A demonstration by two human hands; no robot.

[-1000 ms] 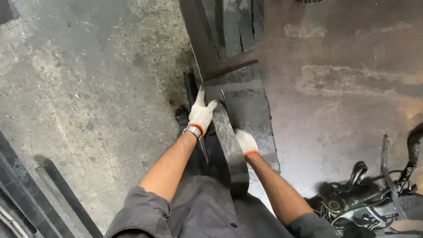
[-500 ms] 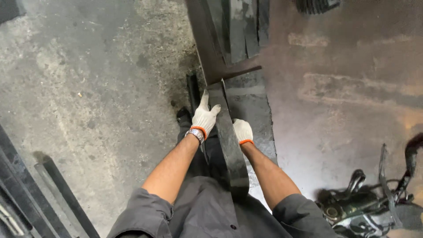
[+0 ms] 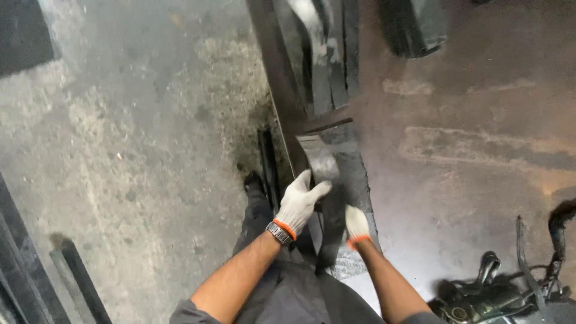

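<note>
Gloved left hand grips the dark metal strip at its left edge, right hand closes on its right edge. Since a moment ago the strip has tilted forward toward 12 o'clock, over the stacked steel bars.

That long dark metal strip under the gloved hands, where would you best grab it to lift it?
Probably by its long edges near the close end, coming from above with a hand on either side. The metal strip is flat, narrow and long, lying on the floor plate; the left hand and right hand already flank it there.
</note>
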